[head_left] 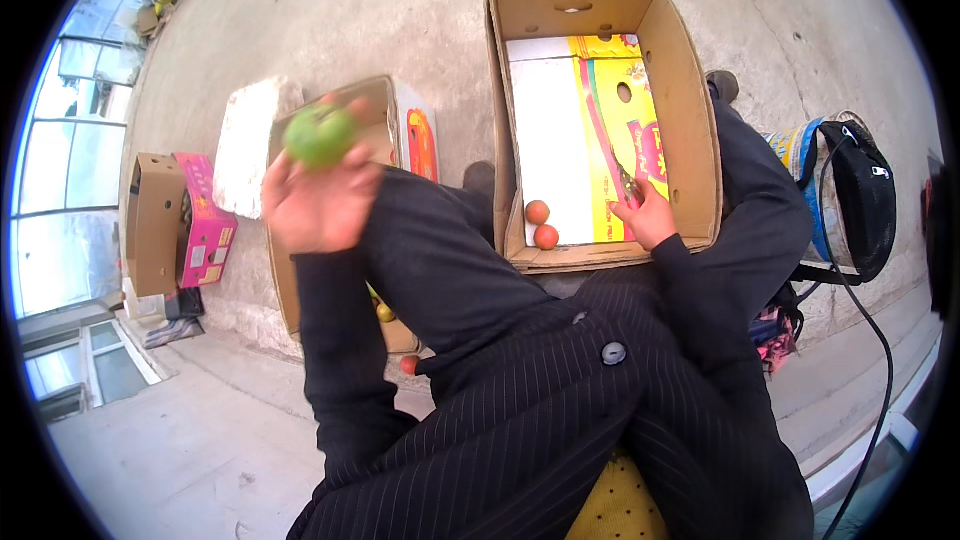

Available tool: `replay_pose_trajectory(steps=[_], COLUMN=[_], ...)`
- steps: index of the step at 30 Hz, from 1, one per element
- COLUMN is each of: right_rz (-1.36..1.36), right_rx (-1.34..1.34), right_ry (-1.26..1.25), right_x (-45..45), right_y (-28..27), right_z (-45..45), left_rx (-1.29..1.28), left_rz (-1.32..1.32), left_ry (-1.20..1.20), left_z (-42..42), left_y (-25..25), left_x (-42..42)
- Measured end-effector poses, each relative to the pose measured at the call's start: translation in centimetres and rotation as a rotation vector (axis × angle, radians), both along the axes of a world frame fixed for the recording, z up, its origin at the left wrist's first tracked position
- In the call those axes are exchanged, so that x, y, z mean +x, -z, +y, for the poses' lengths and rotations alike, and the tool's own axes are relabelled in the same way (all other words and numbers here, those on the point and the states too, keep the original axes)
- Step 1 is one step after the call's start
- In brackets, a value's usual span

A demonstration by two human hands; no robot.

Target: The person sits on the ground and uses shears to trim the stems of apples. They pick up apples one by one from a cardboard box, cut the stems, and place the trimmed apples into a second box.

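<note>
My left hand (322, 199), blurred, is raised palm up over the left box with a large green tomato (320, 136) in its fingers. Inside the cardboard box (682, 127) between my legs, my right hand (646, 216) grips the reddish handle of small snips (627, 181), blades pointing away from me. Two orange-red tomatoes (546, 237) lie together in that box's near left corner. A printed yellow and white panel (547, 127) covers its bottom. The other cardboard box (283, 281) sits on my left, partly hidden by my arm and leg, with a yellowish tomato (385, 313) visible inside.
A red tomato (409, 365) shows beside my left thigh. White foam (251, 142) lies beyond the left box, and a pink and brown carton (206, 240) stands farther left. On the right are a bucket (817, 187), a black bag (862, 202) and a cable (877, 330).
</note>
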State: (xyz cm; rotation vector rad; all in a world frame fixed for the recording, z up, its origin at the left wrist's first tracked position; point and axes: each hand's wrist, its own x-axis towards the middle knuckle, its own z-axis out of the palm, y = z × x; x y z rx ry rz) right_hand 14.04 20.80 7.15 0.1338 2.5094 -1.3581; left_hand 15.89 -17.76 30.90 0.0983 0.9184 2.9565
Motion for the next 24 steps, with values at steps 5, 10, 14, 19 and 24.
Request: replay_pose_trajectory(steps=[5,10,14,19,24], right_rz=[0.198,0.463,0.492,0.482,0.545], right_rx=[-0.167,0.025,0.106,0.235,0.259], right_ry=[0.092,-0.046,-0.170,-0.176,-0.187], right_x=[0.1,0.5,0.6,0.6,0.6], right_y=[-0.8,-3.6,-4.2,-4.5,-4.2], right_z=[-0.4,-1.0,-1.1,-1.0,-1.0], left_rx=[0.073,-0.059,-0.326,-0.493,-0.581], left_rz=[-0.161,-0.468,-0.590,-0.557,-0.566], left_ry=[0.191,0.215,0.234,0.293,0.331], left_z=[11.7,15.9,16.7,17.8,17.9], left_y=[1.7,12.3,18.0,17.8,17.9], left_x=[-5.3,-7.5,-6.8,-6.6,-6.4])
